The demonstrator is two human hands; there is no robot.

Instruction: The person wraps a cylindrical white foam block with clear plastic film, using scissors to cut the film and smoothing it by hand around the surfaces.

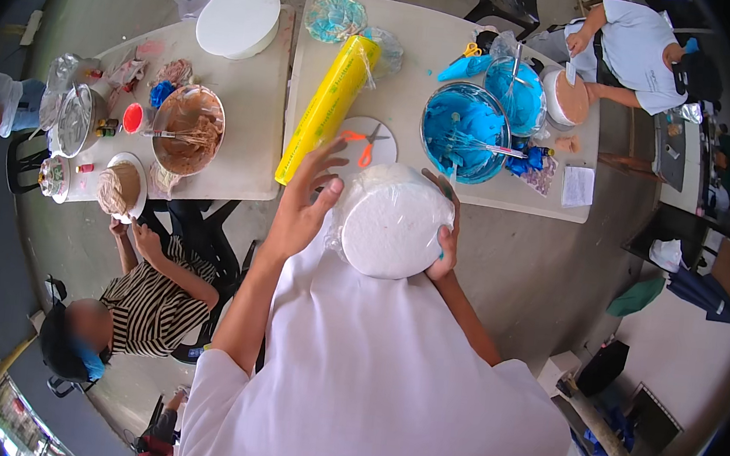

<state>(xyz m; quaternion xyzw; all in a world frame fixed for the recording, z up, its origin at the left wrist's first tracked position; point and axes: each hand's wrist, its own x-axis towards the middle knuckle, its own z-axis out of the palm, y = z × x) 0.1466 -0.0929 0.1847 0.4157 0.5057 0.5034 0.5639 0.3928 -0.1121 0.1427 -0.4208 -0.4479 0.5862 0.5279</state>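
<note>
A round white foam block (396, 228) with clear plastic film around it is held up against my chest. My right hand (444, 236) grips its right side, thumb on the near face and fingers behind. On the left, my left hand (311, 203) is raised beside the film with its fingers apart; whether it touches the film I cannot tell. Beyond the block, orange-handled scissors (366, 146) lie on a white round board (384, 136). A large yellow roll of plastic film (330, 109) lies slantwise on the table (410, 28), left of the scissors.
Steel bowls of blue icing (465, 132) with whisks stand at the right, near a co-worker (645, 57) holding a round cake form. Across a gap, the left table (250, 118) bears a bowl of brown icing (188, 128). A seated co-worker (154, 293) is at its near side.
</note>
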